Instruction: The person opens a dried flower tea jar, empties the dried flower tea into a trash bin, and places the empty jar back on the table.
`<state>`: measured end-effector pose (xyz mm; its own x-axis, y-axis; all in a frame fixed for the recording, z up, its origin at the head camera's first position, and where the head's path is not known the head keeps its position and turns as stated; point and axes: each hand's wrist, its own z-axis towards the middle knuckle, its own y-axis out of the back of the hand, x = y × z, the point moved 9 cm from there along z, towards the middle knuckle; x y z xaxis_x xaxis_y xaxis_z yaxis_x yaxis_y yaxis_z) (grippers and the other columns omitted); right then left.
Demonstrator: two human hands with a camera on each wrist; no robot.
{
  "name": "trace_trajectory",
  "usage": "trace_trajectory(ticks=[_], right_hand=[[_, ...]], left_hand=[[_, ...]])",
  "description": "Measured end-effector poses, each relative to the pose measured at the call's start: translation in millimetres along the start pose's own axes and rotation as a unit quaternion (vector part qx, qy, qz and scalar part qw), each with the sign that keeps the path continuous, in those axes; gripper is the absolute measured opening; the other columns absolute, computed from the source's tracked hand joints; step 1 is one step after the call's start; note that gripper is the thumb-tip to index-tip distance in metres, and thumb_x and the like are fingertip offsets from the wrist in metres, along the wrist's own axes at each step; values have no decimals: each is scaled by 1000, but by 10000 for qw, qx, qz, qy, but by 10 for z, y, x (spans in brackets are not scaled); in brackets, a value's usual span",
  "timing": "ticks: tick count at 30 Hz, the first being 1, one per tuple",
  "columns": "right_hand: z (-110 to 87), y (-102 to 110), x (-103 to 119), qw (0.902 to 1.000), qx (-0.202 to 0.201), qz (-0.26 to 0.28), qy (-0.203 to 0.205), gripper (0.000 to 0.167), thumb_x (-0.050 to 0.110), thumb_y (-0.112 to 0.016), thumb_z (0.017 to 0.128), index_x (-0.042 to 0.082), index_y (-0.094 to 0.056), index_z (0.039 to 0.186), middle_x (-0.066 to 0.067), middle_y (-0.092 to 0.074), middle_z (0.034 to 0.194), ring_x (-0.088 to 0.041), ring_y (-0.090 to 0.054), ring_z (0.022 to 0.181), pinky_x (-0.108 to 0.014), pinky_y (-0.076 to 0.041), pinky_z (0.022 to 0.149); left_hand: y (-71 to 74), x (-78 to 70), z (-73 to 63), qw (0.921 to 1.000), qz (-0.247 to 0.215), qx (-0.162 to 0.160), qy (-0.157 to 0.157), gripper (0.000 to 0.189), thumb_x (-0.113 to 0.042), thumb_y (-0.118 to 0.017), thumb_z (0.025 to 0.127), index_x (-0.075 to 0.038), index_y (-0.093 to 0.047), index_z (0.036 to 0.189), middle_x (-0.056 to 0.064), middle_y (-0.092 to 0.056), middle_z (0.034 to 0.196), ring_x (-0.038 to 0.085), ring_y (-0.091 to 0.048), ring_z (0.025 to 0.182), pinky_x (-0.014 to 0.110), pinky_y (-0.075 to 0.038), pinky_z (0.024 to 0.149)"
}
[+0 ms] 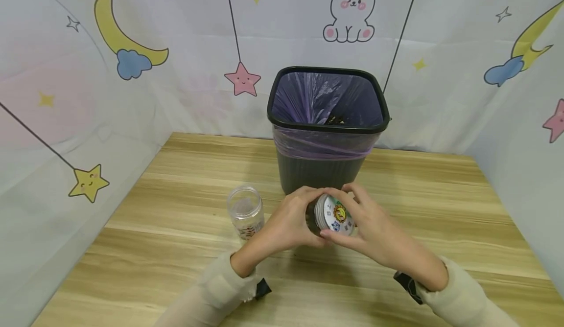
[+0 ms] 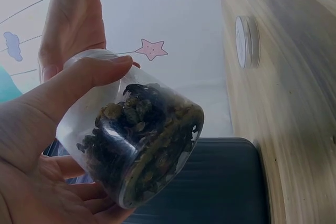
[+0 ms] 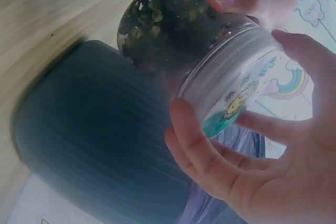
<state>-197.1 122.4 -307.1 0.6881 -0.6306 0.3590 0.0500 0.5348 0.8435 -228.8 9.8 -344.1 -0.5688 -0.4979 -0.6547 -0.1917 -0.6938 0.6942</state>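
Backdrop (image 1: pixel 198 28): white cloth on the visible sides, printed with moons, clouds, stars and a rabbit.
Tabletop (image 1: pixel 176 248): wood-grain, pale brown, reaching the cloth at the rear.
Waste bin (image 1: pixel 319 173): dark, black-rimmed, standing at the rear; purple liner (image 1: pixel 323 143). The head view alone shows inside, with small dark scraps (image 1: pixel 336 120); the wrist views give its outer wall.
Right hand (image 1: pixel 374 229): fingers and thumb curled round the lid of the filled jar.
Left hand (image 1: pixel 288 221): gripping that jar's body.
Filled jar (image 2: pixel 139 137): clear, tilted, held above the tabletop before the bin. Both wrist views show dark, dried contents with yellowish pieces; the head view mostly shows the flower-printed lid (image 1: pixel 338 214).
Second jar (image 1: pixel 246 217): clear, uncapped, upright, left of the hands.
Loose lid (image 2: pixel 248 42): round, flat on the tabletop, seen only from the left wrist.
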Motion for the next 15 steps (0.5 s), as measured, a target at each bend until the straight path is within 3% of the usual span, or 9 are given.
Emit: trace_trajectory(ticks=[10,15], right_hand=[[-10,73,73,9943,35,383,991,70,27,-83,82,17,-52,144,-7,-49,130,-24,-50,114,-42,-52,85],[3,60,56,9920,315,646,1034,70,25,-86,78,19,-55,140,-9,-45,140,-27,-44,127,-51,-45,97]], left_hand=[[-9,-2,-4,9999,12,100,32,90,-22,-98,57,-9,-58,137,7,-60,129,20,-57,117,37,-49,98],[-11,-15,2,9999,9,121,-12,93,-24,-98,58,-7,-56,139,8,-59,131,21,-56,119,38,-49,99]])
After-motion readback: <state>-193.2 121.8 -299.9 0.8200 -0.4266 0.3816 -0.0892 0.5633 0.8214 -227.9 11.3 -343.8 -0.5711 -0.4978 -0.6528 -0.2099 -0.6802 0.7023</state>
